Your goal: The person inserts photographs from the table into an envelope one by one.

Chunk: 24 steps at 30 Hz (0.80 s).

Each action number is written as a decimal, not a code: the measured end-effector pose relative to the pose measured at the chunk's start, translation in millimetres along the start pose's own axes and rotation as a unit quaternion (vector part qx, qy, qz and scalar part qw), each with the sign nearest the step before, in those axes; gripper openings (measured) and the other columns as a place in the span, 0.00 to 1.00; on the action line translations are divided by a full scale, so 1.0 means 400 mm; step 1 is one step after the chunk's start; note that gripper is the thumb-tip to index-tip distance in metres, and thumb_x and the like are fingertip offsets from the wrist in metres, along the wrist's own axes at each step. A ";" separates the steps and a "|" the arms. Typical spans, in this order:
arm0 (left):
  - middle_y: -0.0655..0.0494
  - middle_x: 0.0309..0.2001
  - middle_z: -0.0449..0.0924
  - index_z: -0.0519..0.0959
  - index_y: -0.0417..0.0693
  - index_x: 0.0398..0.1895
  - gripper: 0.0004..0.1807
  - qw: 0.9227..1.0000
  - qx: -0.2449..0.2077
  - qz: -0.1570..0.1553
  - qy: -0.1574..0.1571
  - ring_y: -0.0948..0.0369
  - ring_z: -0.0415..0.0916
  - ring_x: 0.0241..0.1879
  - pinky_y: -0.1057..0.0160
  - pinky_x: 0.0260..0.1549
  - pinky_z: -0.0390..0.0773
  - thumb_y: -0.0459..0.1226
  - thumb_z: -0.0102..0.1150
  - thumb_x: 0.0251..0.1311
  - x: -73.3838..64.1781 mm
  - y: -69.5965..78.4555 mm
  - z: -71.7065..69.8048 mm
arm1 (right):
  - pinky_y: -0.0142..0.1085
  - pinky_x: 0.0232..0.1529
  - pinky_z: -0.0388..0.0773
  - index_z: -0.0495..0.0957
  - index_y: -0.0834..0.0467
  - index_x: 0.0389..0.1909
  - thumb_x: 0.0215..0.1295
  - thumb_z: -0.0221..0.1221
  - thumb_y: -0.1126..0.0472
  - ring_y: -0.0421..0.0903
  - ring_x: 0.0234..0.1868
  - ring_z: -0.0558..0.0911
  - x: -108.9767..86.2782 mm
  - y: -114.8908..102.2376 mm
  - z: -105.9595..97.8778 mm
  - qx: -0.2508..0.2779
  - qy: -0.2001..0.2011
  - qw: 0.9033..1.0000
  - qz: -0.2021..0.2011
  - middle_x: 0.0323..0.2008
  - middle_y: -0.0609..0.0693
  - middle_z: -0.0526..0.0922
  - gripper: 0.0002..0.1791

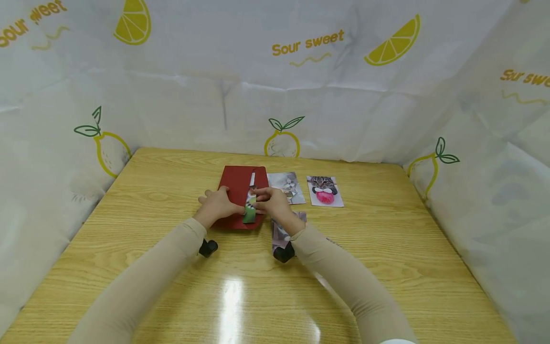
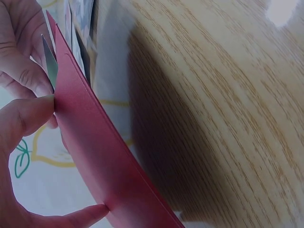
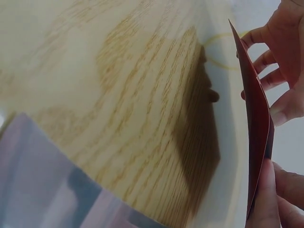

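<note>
A red envelope (image 1: 234,181) is held by my left hand (image 1: 217,206), its thumb and fingers spread over it. In the left wrist view the left thumb (image 2: 35,114) presses the envelope near its open side. A photo card (image 1: 250,210) with a green part sticks out of the envelope's right side. My right hand (image 1: 275,205) pinches the card at that opening, its fingertips (image 1: 259,192) on the card's right edge. The shadow (image 3: 197,137) in the right wrist view falls apart from the envelope, which is raised off the table. The rest of the card is hidden inside the envelope.
Right of the envelope lies a greyish photo card (image 1: 294,184), partly covered. Farther right is a cat photo (image 1: 325,191) with a pink shape. Another photo (image 1: 275,234) lies partly under the right forearm. A lemon-printed white cloth (image 1: 193,110) bounds the wooden table (image 1: 386,267).
</note>
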<state>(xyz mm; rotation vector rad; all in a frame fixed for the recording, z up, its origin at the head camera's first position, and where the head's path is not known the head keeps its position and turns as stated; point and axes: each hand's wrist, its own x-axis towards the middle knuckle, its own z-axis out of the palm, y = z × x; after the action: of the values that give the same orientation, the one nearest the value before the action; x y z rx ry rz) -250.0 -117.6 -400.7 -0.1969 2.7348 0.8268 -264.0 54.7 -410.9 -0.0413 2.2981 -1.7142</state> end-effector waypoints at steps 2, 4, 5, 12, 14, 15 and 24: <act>0.28 0.60 0.59 0.60 0.42 0.70 0.50 1.000 0.000 0.001 0.000 0.36 0.56 0.55 0.44 0.43 0.70 0.55 0.68 0.46 -0.001 -0.001 -0.001 | 0.37 0.37 0.83 0.78 0.64 0.55 0.59 0.62 0.74 0.51 0.37 0.84 0.000 -0.001 0.001 -0.003 -0.003 1.000 -0.002 0.36 0.54 0.78 0.21; 0.28 0.60 0.59 0.60 0.42 0.70 0.50 1.000 -0.004 0.000 0.000 0.36 0.55 0.55 0.44 0.43 0.70 0.55 0.69 0.46 -0.003 -0.001 -0.002 | 0.37 0.36 0.83 0.78 0.63 0.55 0.59 0.62 0.74 0.50 0.36 0.84 0.002 0.001 0.003 -0.003 -0.006 1.000 -0.001 0.36 0.54 0.78 0.21; 0.28 0.60 0.59 0.59 0.41 0.70 0.50 1.000 -0.006 0.000 0.000 0.36 0.55 0.54 0.43 0.43 0.70 0.54 0.69 0.46 -0.004 -0.001 -0.003 | 0.36 0.35 0.83 0.78 0.63 0.54 0.59 0.62 0.73 0.49 0.36 0.84 0.003 0.002 0.004 -0.005 -0.006 1.000 0.000 0.36 0.54 0.78 0.20; 0.28 0.59 0.58 0.59 0.41 0.70 0.50 1.000 -0.016 0.002 0.000 0.37 0.55 0.53 0.43 0.41 0.70 0.54 0.69 0.46 -0.011 0.001 -0.007 | 0.36 0.35 0.83 0.78 0.62 0.55 0.60 0.61 0.73 0.48 0.36 0.84 0.006 0.000 0.010 -0.010 -0.003 1.000 0.004 0.36 0.53 0.78 0.20; 0.28 0.59 0.58 0.59 0.41 0.70 0.50 1.000 -0.017 0.002 0.001 0.37 0.55 0.53 0.43 0.41 0.70 0.54 0.69 0.46 -0.012 0.001 -0.007 | 0.36 0.35 0.83 0.78 0.62 0.55 0.60 0.61 0.73 0.47 0.34 0.84 0.006 0.000 0.010 -0.012 -0.001 1.000 0.003 0.36 0.53 0.78 0.20; 0.28 0.59 0.58 0.59 0.41 0.70 0.50 1.000 -0.017 0.001 0.000 0.37 0.55 0.53 0.43 0.42 0.70 0.54 0.69 0.46 -0.012 0.001 -0.007 | 0.36 0.35 0.83 0.78 0.62 0.54 0.61 0.61 0.73 0.47 0.34 0.84 0.006 0.000 0.010 -0.012 0.001 1.000 0.004 0.35 0.52 0.78 0.20; 0.28 0.58 0.59 0.59 0.40 0.69 0.49 1.000 -0.011 -0.001 0.004 0.37 0.55 0.54 0.43 0.42 0.72 0.53 0.69 0.46 -0.011 -0.002 -0.007 | 0.35 0.35 0.83 0.79 0.61 0.54 0.60 0.61 0.74 0.42 0.30 0.79 0.011 0.008 0.010 0.001 0.020 1.000 0.008 0.34 0.50 0.75 0.20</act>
<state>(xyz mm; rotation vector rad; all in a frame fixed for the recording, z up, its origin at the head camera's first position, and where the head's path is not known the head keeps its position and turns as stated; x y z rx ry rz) -246.4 -119.7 -397.7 -0.2070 2.7325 0.8587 -267.1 51.1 -415.7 0.0125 2.3199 -1.7241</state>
